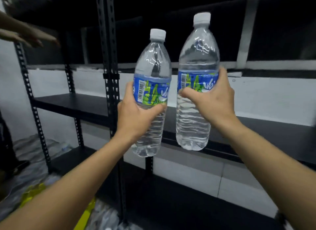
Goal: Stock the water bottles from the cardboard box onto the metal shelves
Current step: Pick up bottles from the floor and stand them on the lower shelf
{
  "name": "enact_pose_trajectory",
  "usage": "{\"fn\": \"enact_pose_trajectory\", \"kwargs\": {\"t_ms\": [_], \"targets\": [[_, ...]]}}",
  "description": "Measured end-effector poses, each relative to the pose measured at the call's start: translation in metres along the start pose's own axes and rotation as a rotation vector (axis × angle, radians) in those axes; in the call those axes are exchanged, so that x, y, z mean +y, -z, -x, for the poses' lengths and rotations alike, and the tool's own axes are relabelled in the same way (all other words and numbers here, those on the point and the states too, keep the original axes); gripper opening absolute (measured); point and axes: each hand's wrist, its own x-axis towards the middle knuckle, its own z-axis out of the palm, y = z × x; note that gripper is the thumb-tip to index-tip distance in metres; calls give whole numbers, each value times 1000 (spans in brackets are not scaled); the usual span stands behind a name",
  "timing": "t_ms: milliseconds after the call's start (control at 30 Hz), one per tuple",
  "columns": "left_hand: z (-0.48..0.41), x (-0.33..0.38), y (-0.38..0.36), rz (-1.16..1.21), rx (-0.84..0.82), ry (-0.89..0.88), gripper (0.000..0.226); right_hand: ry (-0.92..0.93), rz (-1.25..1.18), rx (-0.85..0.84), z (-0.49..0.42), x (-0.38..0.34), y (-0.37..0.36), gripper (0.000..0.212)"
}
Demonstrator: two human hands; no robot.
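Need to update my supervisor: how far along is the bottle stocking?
Barely started, it seems: no bottles stand on the visible metal shelves. In hand: the left hand grips one water bottle and the right hand a second bottle, both roughly upright before the shelves. Left: setting these down, plus what look like more bottles, blurred, at lower left. The cardboard box is out of view.

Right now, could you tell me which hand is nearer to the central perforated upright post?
Left. The left hand, gripping the left bottle, is just right of the post; the right hand, gripping the right bottle, is farther right.
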Motion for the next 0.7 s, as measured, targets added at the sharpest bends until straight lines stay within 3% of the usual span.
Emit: {"fn": "enact_pose_trajectory", "kwargs": {"t_ms": [367,700], "targets": [[-113,7,-141,206,-182,6,72,-125,201,191,-116,61,67,69],[-109,-7,-237,301,-300,98,85,-207,333,307,-135,117,130,73]]}}
